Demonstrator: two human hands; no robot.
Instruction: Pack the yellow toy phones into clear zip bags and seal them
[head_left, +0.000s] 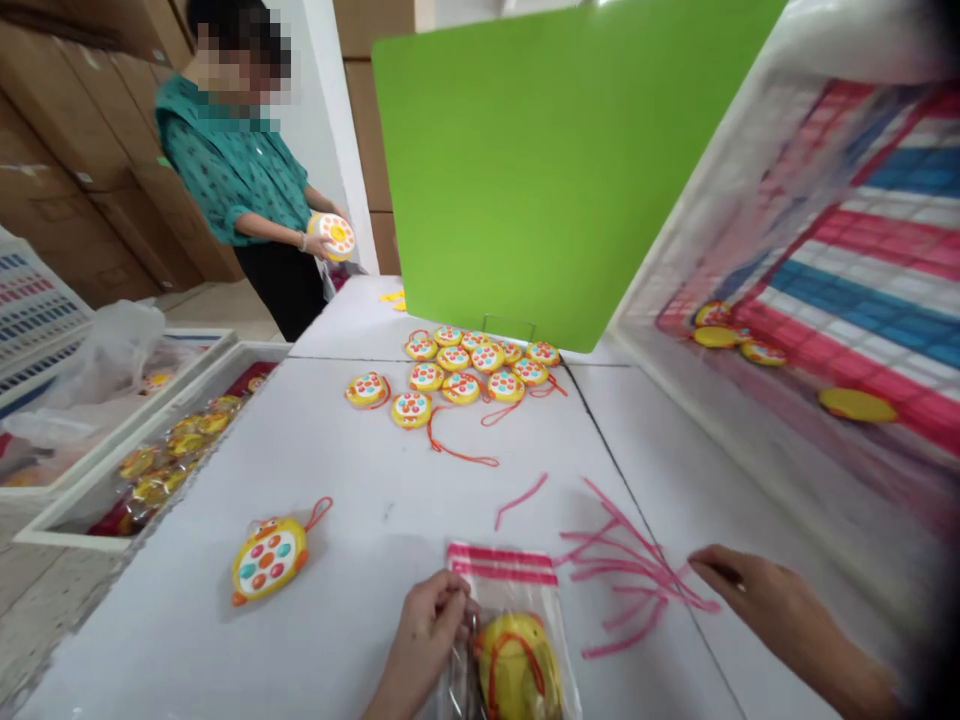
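My left hand (429, 628) pinches the left edge of a clear plastic bag (566, 640) with a pink-striped top. Inside the bag lies a round yellow toy (517, 665) with an orange cord loop across its back. To the right, my right hand (772, 605) has thumb and fingers pressed together beside a loose pile of thin pink strips (652, 570); whatever is in the pinch is too small to make out. A duck-shaped yellow toy (268, 562) with coloured buttons and an orange loop lies apart on the left of the white table (360, 590).
Several similar button toys (457, 388) lie grouped before a green board (555, 180). At right stands a white-rimmed crate (720, 430) holding a few yellow toys. A white bin (75, 525) with bagged toys is at left. Another person (232, 170) holds a round toy.
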